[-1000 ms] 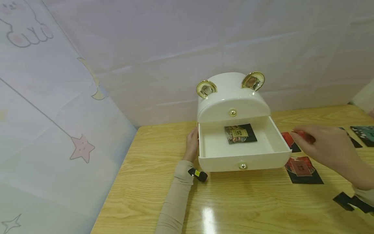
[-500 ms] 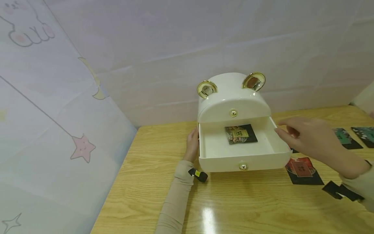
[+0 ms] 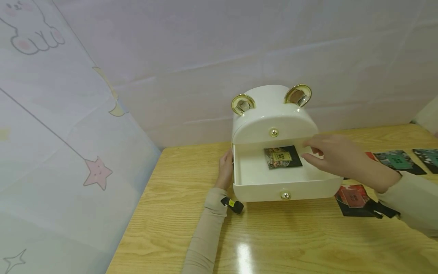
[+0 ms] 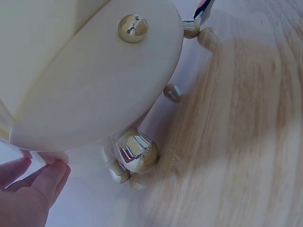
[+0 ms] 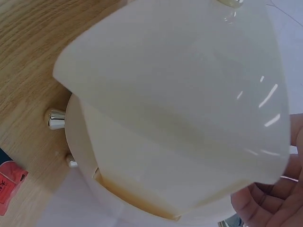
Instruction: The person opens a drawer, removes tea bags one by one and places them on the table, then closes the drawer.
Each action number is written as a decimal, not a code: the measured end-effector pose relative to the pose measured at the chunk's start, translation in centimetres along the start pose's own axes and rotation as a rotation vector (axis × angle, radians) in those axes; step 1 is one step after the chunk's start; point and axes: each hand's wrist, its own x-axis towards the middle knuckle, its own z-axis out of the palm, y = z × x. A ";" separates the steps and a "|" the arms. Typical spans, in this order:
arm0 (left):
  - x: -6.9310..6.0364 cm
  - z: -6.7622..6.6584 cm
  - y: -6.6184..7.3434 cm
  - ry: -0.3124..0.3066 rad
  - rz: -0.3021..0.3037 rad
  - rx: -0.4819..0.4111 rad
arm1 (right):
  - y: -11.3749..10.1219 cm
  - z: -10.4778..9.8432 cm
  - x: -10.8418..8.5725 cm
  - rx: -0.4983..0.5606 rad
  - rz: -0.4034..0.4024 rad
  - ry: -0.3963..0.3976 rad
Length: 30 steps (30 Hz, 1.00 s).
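A white drawer box (image 3: 273,102) with gold-rimmed ears stands on the wooden table, its lower drawer (image 3: 260,191) pulled far out. Inside the drawer lies a flat black sachet (image 3: 282,157) with a gold label. My left hand (image 3: 225,171) rests against the box's left side; the left wrist view shows fingertips (image 4: 57,168) touching its edge. Over the drawer's right side hovers my right hand (image 3: 337,156), thumb and fingers apart, with nothing visible between them. In the right wrist view, part of the right hand (image 5: 270,205) shows beside the white box.
Right of the box lie a red-and-black sachet (image 3: 352,198), partly covered by the wrist strap, and two teal-and-black sachets (image 3: 397,160). Another red sachet (image 3: 370,155) is mostly behind the right forearm. A cloth-covered wall (image 3: 191,76) stands behind the table.
My right hand has moved left from the red sachets at the side, past the drawer's right wall, to above the drawer. The left hand and the box stay in place.
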 end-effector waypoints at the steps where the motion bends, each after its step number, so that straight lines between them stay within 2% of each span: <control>1: 0.0 0.0 0.0 0.001 0.001 -0.005 | 0.0 0.1 0.2 0.011 0.001 -0.026; 12: 0.2 -0.1 -0.2 -0.006 0.008 -0.034 | 0.7 1.7 1.9 0.066 -0.123 -0.206; 18: 0.2 -0.1 -0.1 -0.021 0.014 -0.009 | 0.8 2.3 2.5 0.066 -0.145 -0.360; 24: 0.2 -0.1 -0.1 -0.005 0.011 0.004 | 1.0 3.2 3.0 0.059 -0.145 -0.487; 30: 0.9 -0.4 -1.6 0.004 0.020 -0.015 | 1.3 4.0 3.0 0.085 -0.178 -0.556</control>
